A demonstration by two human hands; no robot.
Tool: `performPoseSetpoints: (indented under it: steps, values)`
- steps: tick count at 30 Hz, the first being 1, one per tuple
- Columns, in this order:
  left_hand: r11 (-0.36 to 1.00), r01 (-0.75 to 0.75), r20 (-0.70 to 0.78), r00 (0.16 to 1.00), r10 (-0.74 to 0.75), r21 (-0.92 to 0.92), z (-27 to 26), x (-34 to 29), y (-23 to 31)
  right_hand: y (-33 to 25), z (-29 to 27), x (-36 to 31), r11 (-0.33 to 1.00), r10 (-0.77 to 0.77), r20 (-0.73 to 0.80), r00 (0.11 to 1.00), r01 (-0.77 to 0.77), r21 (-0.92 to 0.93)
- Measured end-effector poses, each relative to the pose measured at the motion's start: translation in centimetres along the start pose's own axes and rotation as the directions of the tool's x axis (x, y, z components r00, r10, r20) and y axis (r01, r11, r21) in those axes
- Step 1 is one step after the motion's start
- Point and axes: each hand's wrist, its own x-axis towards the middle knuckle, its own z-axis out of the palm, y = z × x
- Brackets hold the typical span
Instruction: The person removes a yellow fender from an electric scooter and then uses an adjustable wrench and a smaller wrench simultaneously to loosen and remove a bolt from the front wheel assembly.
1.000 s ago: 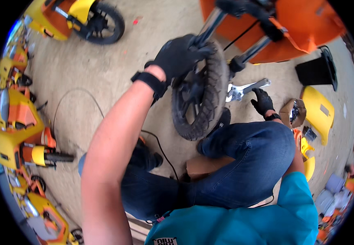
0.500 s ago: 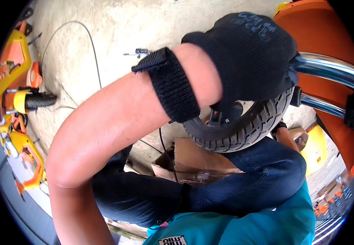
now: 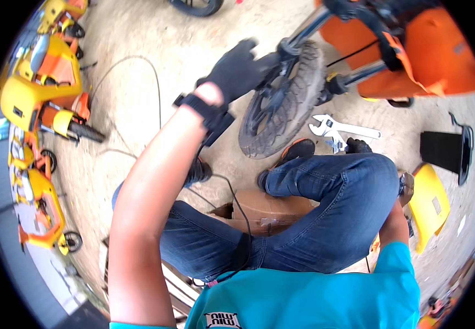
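My left hand point(image 3: 240, 70), in a black glove, is at the front wheel point(image 3: 303, 93) of an orange scooter. One finger points away while others reach to the lower end of the fork leg point(image 3: 308, 27); I see nothing held in it. Beyond my right knee, my gloved right hand point(image 3: 359, 146) shows only in part, its fingers mostly hidden. Close by it on the floor is a silver adjustable wrench point(image 3: 352, 129). A second, smaller silver tool point(image 3: 336, 142) lies between that wrench and my right hand; whether I grip it is unclear.
The scooter's orange body point(image 3: 429, 60) fills the upper right. A yellow panel point(image 3: 429, 203) and a black bin-like part point(image 3: 443, 149) lie to the right. A cardboard box point(image 3: 276, 208) sits between my legs. Yellow scooters point(image 3: 46, 98) line the left, near a thin cable point(image 3: 158, 88).
My left hand has moved left and away from the bright fork tube. The wheel now appears turned and farther from me. The wrench and my right glove have come into view.
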Motion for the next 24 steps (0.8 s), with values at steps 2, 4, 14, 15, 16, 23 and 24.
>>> performPoseSetpoints:
  steps: [2,4,14,15,16,23,24]
  values:
    - [0.993,0.114,0.014,0.993,-0.114,-0.033,-1.6,-2.9,-1.6,-1.0,-1.7,-3.5,0.977,0.022,-0.029,0.999,-0.016,0.211]
    - [0.968,0.204,0.025,0.979,-0.203,-0.147,-1.9,-4.3,-2.6,0.1,-3.1,-8.1,0.946,0.077,-0.159,0.984,-0.022,0.324]
    - [0.983,0.144,-0.054,0.987,-0.151,-0.111,-3.5,-5.8,-6.8,-4.6,-16.8,-22.0,0.935,-0.009,-0.750,0.661,0.272,0.229]
    - [0.980,0.139,-0.052,0.988,-0.147,-0.140,-4.0,-6.1,-6.1,-6.6,-18.7,-22.8,0.927,-0.011,-0.825,0.565,0.314,0.203]
    - [0.976,0.124,-0.044,0.990,-0.134,-0.179,-4.2,-6.1,-5.3,-8.5,-20.9,-24.0,0.925,-0.010,-0.889,0.458,0.341,0.166]
    - [0.910,-0.050,-0.069,0.997,0.024,-0.412,-7.8,-9.4,-1.3,-26.2,-30.4,-24.4,0.642,-0.368,-0.850,0.376,0.765,0.060]
    - [0.902,-0.015,-0.031,1.000,0.002,-0.432,-8.5,-10.6,-2.0,-28.0,-29.5,-21.5,0.318,-0.393,-0.810,0.435,0.891,0.324]
